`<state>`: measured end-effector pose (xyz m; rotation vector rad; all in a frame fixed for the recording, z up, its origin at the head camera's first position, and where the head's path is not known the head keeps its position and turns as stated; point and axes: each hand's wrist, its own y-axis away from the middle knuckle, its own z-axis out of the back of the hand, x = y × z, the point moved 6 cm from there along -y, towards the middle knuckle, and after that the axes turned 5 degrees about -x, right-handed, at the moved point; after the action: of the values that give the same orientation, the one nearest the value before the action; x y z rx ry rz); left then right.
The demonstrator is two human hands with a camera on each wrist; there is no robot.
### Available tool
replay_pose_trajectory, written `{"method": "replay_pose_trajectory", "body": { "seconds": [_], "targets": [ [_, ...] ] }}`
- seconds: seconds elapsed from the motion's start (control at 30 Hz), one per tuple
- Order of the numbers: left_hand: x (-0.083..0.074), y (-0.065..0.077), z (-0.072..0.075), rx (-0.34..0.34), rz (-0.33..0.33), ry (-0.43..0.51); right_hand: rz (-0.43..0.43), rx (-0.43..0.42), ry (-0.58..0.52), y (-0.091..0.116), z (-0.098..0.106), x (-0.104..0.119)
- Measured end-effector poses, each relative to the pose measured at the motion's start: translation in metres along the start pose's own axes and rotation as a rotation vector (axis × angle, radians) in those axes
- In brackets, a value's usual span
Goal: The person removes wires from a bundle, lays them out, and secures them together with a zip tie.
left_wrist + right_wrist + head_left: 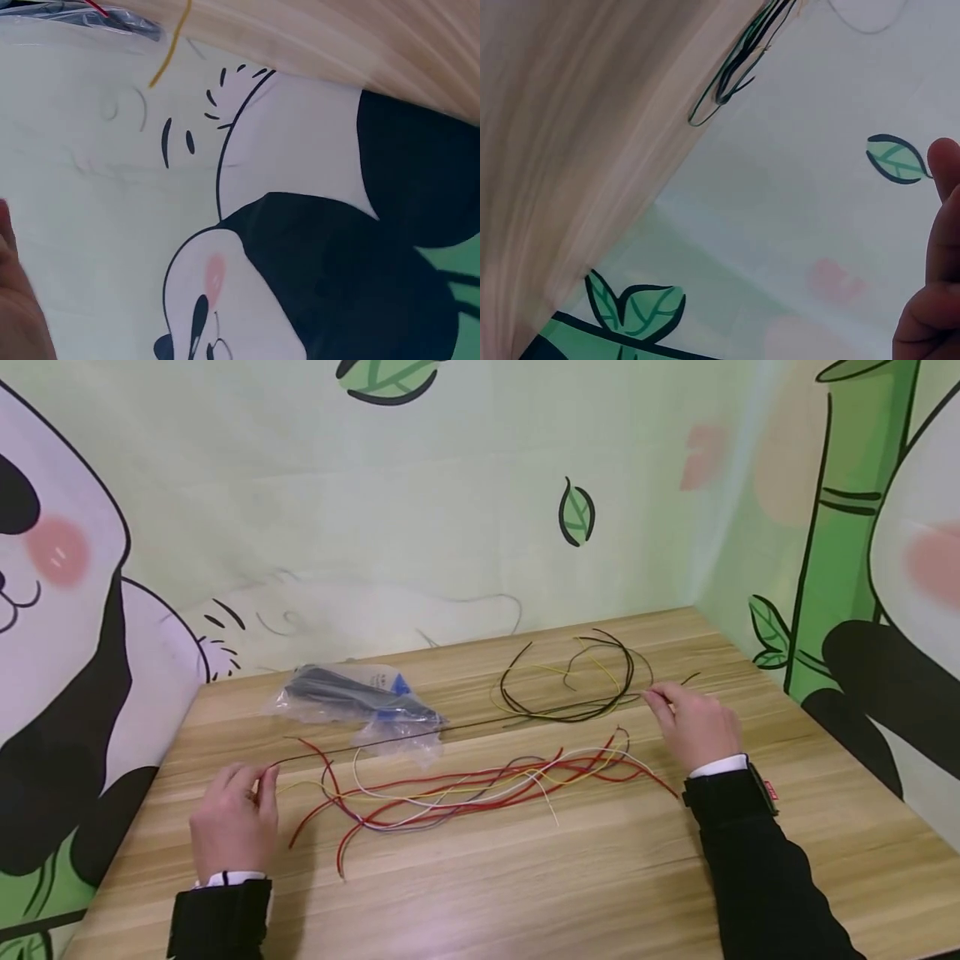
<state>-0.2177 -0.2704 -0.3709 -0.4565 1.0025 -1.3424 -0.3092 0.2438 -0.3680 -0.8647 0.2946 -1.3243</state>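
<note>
A thin dark wire (480, 723) stretches nearly straight across the table in the head view. My left hand (234, 818) pinches its left end between thumb and fingertips. Toward the other end, my right hand (697, 727) pinches it, and a short dark tail shows beyond the fingers. Below the wire lies a loose bundle of red wires (340, 853) mixed with yellow, white and purple ones. Behind it rests a loose coil of black and yellow wires (630, 664). The wrist views catch only part of each hand at the edge; the pinched wire is not visible there.
A clear plastic bag (337, 693) with dark contents and blue marks lies at the back left. The wooden table (480, 893) ends against a panda-printed backdrop (450, 527). In the left wrist view, a yellow wire end (176, 41) hangs near the top.
</note>
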Motion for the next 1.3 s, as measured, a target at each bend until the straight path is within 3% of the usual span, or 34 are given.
{"method": "replay_pose_trajectory", "body": {
  "seconds": [0.07, 0.23, 0.33, 0.57, 0.67, 0.83, 1.13, 1.3],
  "targets": [
    [0.004, 0.000, -0.001, 0.009, 0.019, 0.027, -0.025, 0.027, -0.001, 0.001, -0.001, -0.005],
    [0.007, -0.001, -0.004, 0.034, -0.015, 0.149, -0.072, 0.076, 0.007, 0.003, -0.002, -0.015],
    [0.007, 0.000, -0.005, 0.066, -0.024, 0.174, -0.096, 0.146, 0.026, 0.003, -0.006, -0.019],
    [0.011, 0.004, -0.012, 0.199, 0.021, 0.055, -0.118, 0.523, 0.007, 0.014, -0.030, -0.024],
    [0.017, 0.006, -0.015, 0.258, 0.058, 0.018, -0.083, 0.600, -0.050, 0.016, -0.037, -0.020],
    [0.027, 0.009, -0.023, 0.359, 0.093, -0.046, -0.036, 0.680, -0.129, 0.021, -0.044, -0.012],
    [0.034, 0.020, -0.041, 0.555, 0.101, -0.081, -0.043, 0.753, -0.164, 0.028, -0.053, -0.010],
    [0.035, 0.024, -0.047, 0.601, 0.107, -0.086, -0.059, 0.744, -0.184, 0.028, -0.053, -0.008]
  ]
}}
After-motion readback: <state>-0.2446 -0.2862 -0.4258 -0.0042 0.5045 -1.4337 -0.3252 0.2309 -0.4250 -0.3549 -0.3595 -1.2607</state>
